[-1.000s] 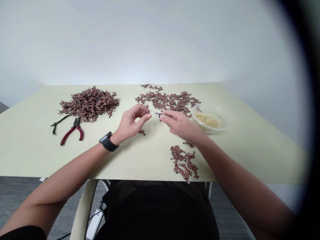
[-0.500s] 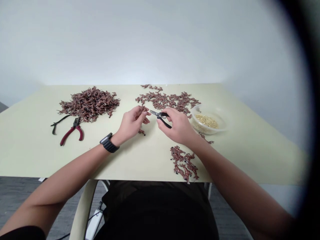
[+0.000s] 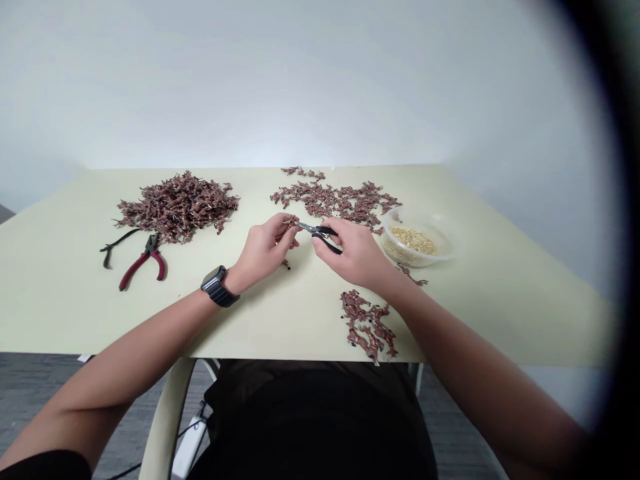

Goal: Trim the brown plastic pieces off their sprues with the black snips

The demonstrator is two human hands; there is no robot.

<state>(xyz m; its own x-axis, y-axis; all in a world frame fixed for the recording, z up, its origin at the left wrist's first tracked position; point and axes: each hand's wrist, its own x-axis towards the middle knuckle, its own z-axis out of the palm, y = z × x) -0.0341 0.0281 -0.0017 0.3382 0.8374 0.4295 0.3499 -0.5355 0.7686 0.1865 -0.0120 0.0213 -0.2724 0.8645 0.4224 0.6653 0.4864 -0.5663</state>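
My left hand (image 3: pixel 265 247), with a black watch on its wrist, pinches a small brown animal figurine (image 3: pixel 291 220) that is mostly hidden by the fingers. In my right hand (image 3: pixel 357 250) is a pair of small pliers (image 3: pixel 325 231) with black handles. The plier tips touch or nearly touch the figurine; the exact contact is too small to make out. Below the left fingers, part of another brown figurine (image 3: pixel 286 265) shows on the table. A clear round bowl (image 3: pixel 445 257) holding small gold-coloured pieces (image 3: pixel 414 241) stands just right of my right hand.
A big heap of brown figurines (image 3: pixel 180 207) lies at the left, with red-handled pliers (image 3: pixel 150 260) and a black tool (image 3: pixel 117 245) before it. More figurines (image 3: pixel 345 200) spread across the back. A small cluster (image 3: pixel 369 323) sits near the table's front edge.
The plier tips have shifted slightly left, closer to the figurine, and the plier handles look a little closer together. My left hand has turned slightly.
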